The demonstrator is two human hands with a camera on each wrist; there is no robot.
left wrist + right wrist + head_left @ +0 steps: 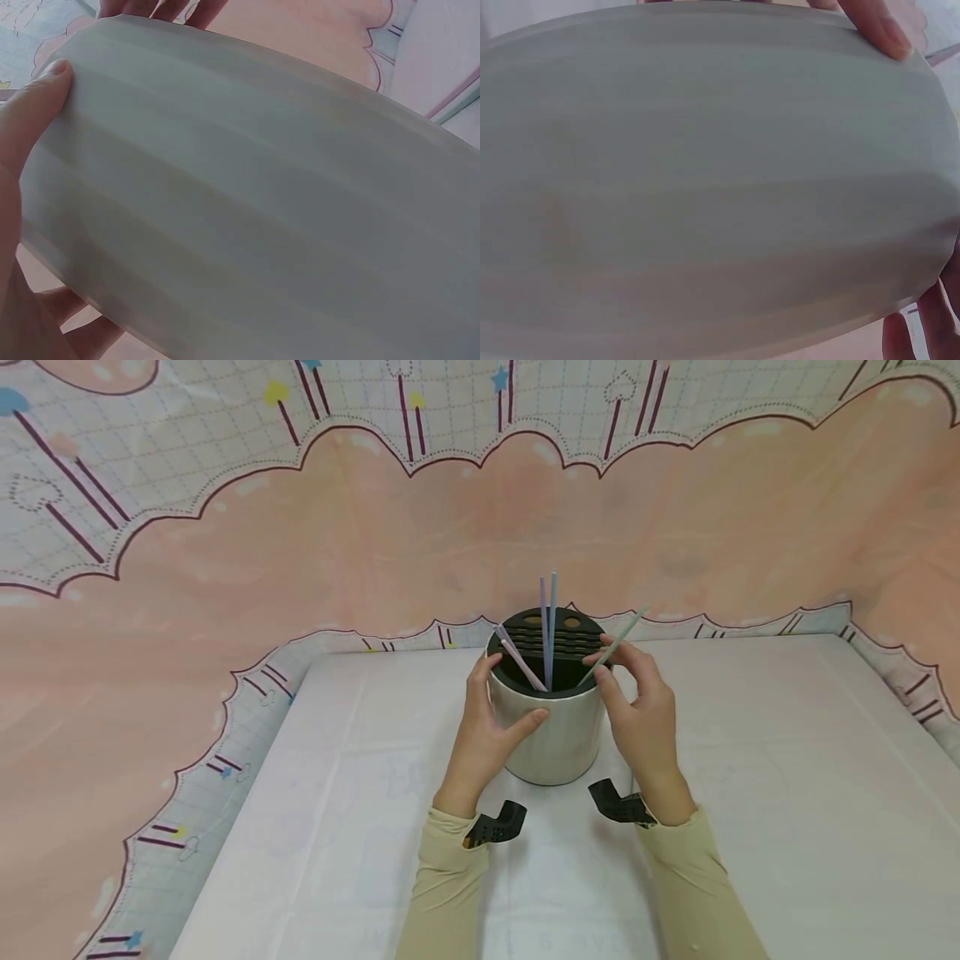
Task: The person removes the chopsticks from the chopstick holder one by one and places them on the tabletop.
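A round white holder (558,739) with a black slotted top (573,627) stands upright on the table. My left hand (487,727) grips its left side, with the thumb on the front below the rim. The left wrist view shows that thumb (45,97) on the pale wall. Several thin straws lean in the front opening: a lilac one (521,657), a purple one (543,618) and a blue one (553,610). At the right rim, my right hand (641,710) pinches a slanting green straw (626,627), whose lower end is inside the opening.
A white cloth (750,777) covers the table. Behind it and to the left hangs a peach and white patterned cloth (337,543). Black wrist mounts (618,802) are strapped to both arms, close in front of the holder.
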